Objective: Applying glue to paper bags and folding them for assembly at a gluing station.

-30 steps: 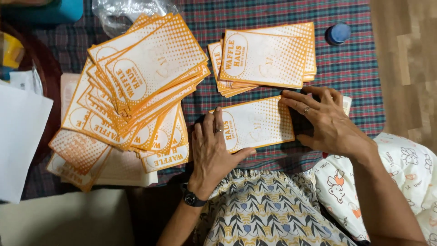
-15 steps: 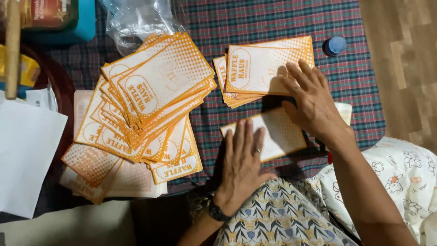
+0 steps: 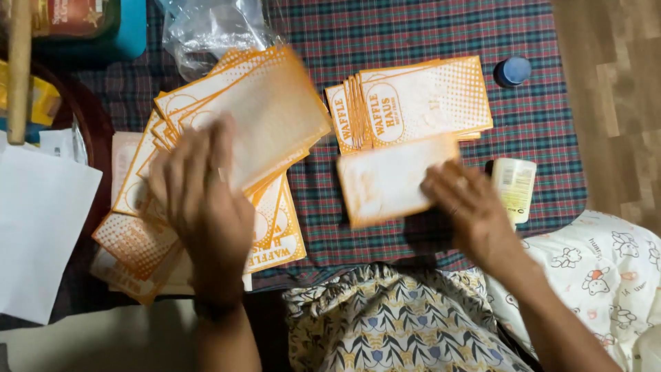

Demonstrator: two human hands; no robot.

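Observation:
My left hand [image 3: 206,200] is blurred, fingers spread, over a large fanned pile of orange-and-white paper sleeves [image 3: 268,117] on the left of a plaid cloth [image 3: 413,27]. It touches the pile's lower part and grips nothing that I can see. My right hand [image 3: 468,207] holds one blurred orange-edged sleeve [image 3: 392,179] by its right end, just below a smaller neat stack of the same sleeves [image 3: 420,103]. A small cream tube [image 3: 515,187] lies right beside that hand.
A blue round cap [image 3: 513,70] sits at the cloth's far right. Crumpled clear plastic [image 3: 213,31] and a teal box [image 3: 117,27] lie at the back. White paper sheets [image 3: 41,227] and a wooden stick [image 3: 19,69] are at the left. Patterned fabric [image 3: 385,324] covers my lap.
My left hand has swung from the single sleeve over to the big pile. My right hand has come off the small stack and now holds the single sleeve, lifted toward that stack.

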